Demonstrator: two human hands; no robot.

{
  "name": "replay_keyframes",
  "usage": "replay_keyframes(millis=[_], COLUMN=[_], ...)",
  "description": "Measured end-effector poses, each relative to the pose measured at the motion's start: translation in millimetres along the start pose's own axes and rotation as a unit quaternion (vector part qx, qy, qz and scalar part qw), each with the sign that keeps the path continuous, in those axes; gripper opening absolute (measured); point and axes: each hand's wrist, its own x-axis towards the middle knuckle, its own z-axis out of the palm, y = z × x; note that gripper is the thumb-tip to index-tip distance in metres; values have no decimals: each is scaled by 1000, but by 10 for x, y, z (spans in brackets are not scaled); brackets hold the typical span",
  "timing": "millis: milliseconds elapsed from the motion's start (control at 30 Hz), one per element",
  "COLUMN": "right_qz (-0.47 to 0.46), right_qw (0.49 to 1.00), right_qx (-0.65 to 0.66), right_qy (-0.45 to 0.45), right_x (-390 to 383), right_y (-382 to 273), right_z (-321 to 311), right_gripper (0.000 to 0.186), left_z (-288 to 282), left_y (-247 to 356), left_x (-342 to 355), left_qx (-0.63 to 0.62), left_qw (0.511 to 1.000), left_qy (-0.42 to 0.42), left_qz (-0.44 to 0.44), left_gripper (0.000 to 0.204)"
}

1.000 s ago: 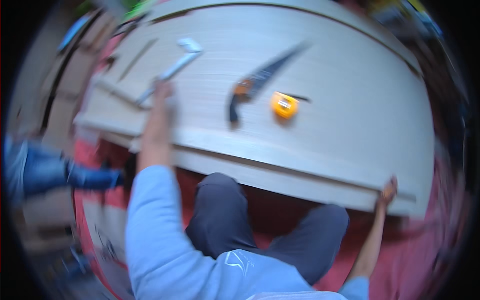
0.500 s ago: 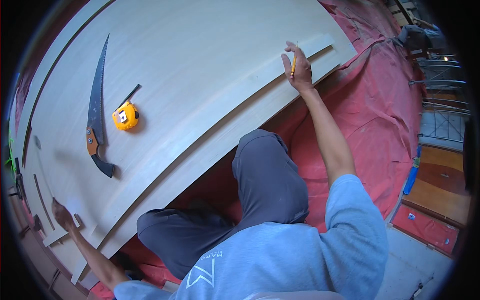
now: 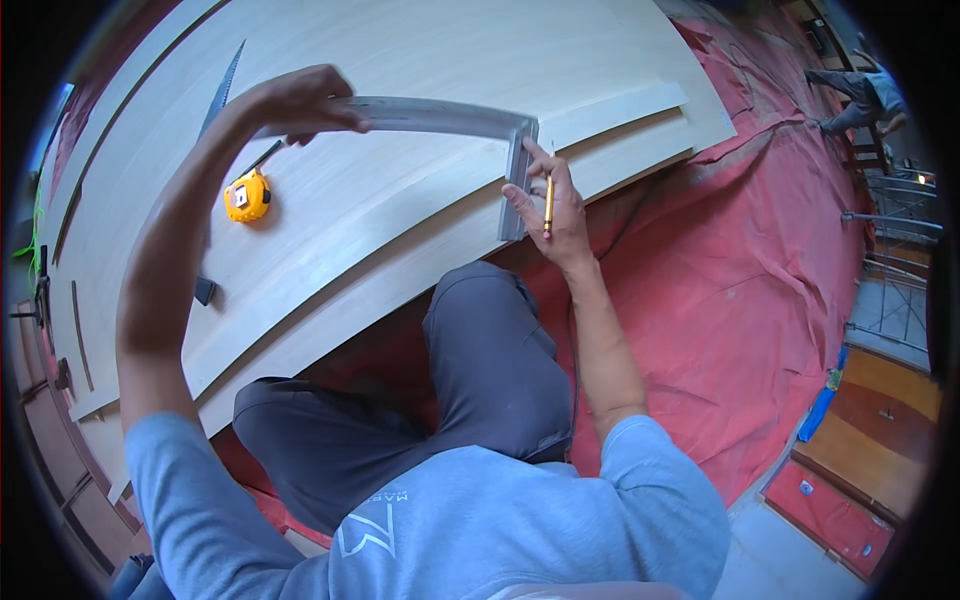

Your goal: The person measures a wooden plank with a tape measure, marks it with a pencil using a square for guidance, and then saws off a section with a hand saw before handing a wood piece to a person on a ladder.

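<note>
A metal square [image 3: 430,113] spans above the pale plywood panel [image 3: 480,50], its long blade reaching left and its short arm pointing down to the right. My left hand [image 3: 305,100] grips the long blade. My right hand [image 3: 548,205], a yellow pencil [image 3: 549,200] between its fingers, holds the short arm by the long plywood strip [image 3: 640,104]. Left of these lie a yellow tape measure [image 3: 247,197], a dark pencil-like stick [image 3: 262,156] and a saw [image 3: 222,85], partly hidden by my left arm.
A red tarp [image 3: 700,300] lies under the panel and my bent legs. Another person [image 3: 865,90] is at the upper right, near metal racks [image 3: 890,310]. Wooden boards [image 3: 870,400] lie at the right; more narrow strips [image 3: 82,335] are on the panel's left.
My left hand has risen from the panel's lower left, bringing the metal square across the middle. My right hand has moved down-left onto the square's short arm, pencil still in it.
</note>
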Motion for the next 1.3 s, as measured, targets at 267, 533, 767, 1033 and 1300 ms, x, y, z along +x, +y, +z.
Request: replay_keyframes(millis=[267,533,767,1033,1300], right_qz=[175,173,-59,-14,119], right_qw=[941,959,991,985,959], right_qx=[228,226,28,149,253], right_qy=[178,18,-117,-90,-36], right_x=[-505,-675,-202,363,587], right_y=[85,5,259,429,709], right_z=[430,229,-169,-483,-12], right_gripper=[41,38,65,40,23], left_z=[482,1684,1817,1836,1845], left_y=[299,1712,1564,1632,1709], left_x=[728,319,326,308,315], left_qx=[206,66,31,101,83], left_qw=[909,979,977,967,963], left_qy=[340,179,205,225,244], left_qz=[123,-68,-43,-69,-80], left_gripper=[50,80,80,82,72])
